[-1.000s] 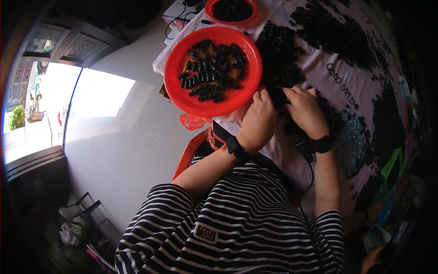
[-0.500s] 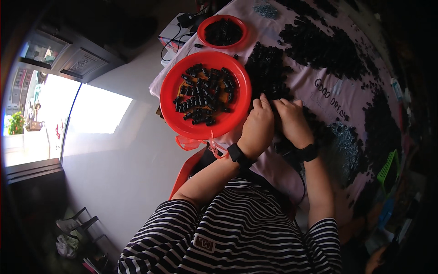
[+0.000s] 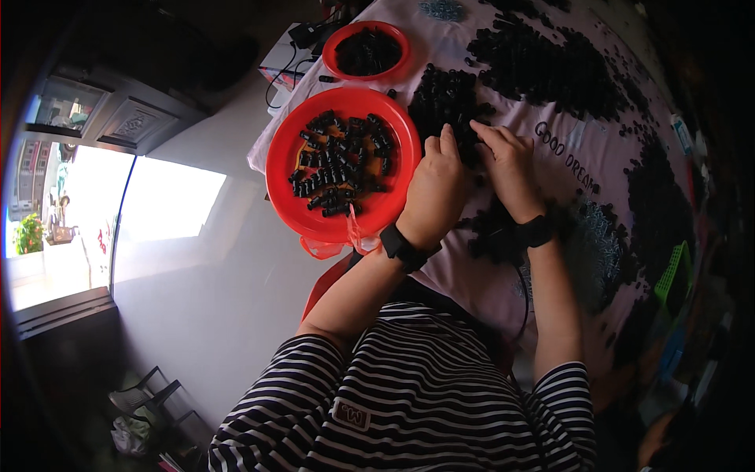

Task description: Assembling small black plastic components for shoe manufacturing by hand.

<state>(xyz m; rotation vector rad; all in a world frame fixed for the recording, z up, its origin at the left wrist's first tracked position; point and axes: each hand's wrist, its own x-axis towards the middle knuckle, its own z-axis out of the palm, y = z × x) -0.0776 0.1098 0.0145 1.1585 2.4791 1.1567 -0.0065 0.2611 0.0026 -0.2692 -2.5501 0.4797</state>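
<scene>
I had the left hand (image 3: 435, 191) and right hand (image 3: 510, 173) at the black pieces (image 3: 443, 96) — either hand's grip I couldn't tell — and light pinches seemed wisest.

Small black parts (image 3: 442, 98) heaped on pink cloth (image 3: 472, 277).

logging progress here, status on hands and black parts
Left hand and right hand at pile of black parts; grips unclear. Red plate with more, beside left hand.

left grip (image 3: 437, 187): back upward | right grip (image 3: 510, 171): angled leftward | close together
</scene>
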